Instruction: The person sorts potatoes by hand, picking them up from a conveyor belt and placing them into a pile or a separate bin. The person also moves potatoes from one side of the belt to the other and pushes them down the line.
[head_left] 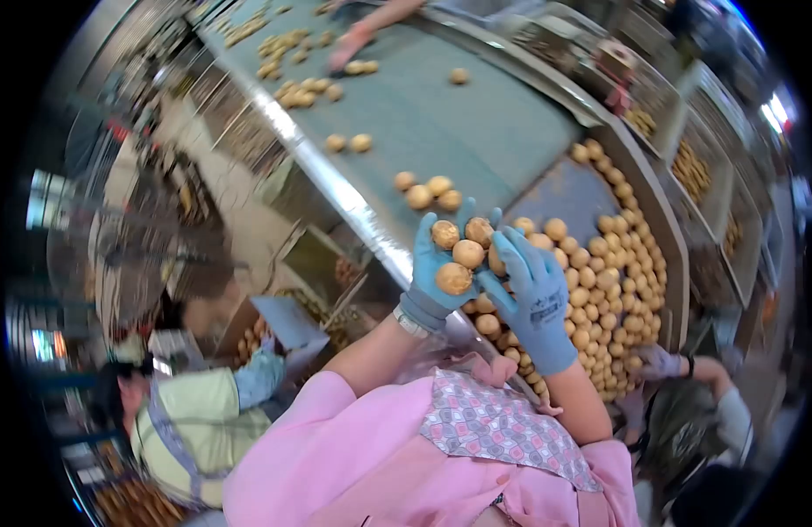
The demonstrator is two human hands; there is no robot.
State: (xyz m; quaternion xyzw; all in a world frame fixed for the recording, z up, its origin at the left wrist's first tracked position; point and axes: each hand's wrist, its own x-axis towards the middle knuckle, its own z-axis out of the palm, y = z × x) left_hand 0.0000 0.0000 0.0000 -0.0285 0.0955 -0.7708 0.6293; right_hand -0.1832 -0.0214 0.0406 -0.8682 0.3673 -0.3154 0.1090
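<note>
Left hand, blue-gloved (pixel 431 285), curls around cluster of round tan pieces (pixel 467 255). Right hand (pixel 536 303), fingers bent, meets cluster's right side; cannot tell if gripping. Large heap (pixel 608 290) near right; loose pieces (pixel 305 92) on green belt (pixel 423 110), far left, near co-worker's hand (pixel 349 46).

Gloved left hand (pixel 434 279) cupping several round, tan produce pieces (pixel 467 254) above the green belt's edge (pixel 371 224).
</note>
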